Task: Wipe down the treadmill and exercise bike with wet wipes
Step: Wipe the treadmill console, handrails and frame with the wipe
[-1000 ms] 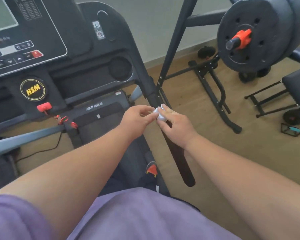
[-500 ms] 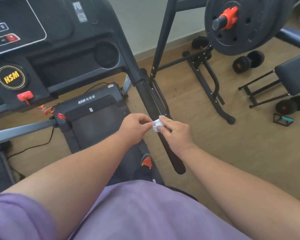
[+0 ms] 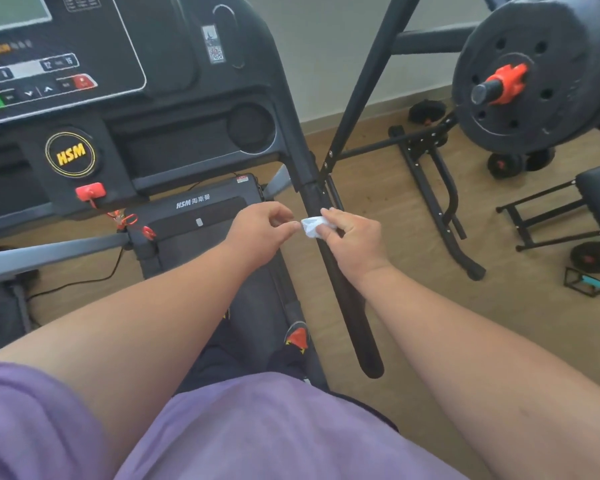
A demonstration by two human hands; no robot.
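Your right hand (image 3: pixel 355 239) holds a small crumpled white wet wipe (image 3: pixel 314 226) in curled fingers, in front of the treadmill's (image 3: pixel 194 140) black right handrail (image 3: pixel 343 299). Your left hand (image 3: pixel 260 233) pinches the wipe's left edge between thumb and fingertips. Both hands meet above the treadmill's motor cover (image 3: pixel 201 216), with the console (image 3: pixel 66 57) up and to your left
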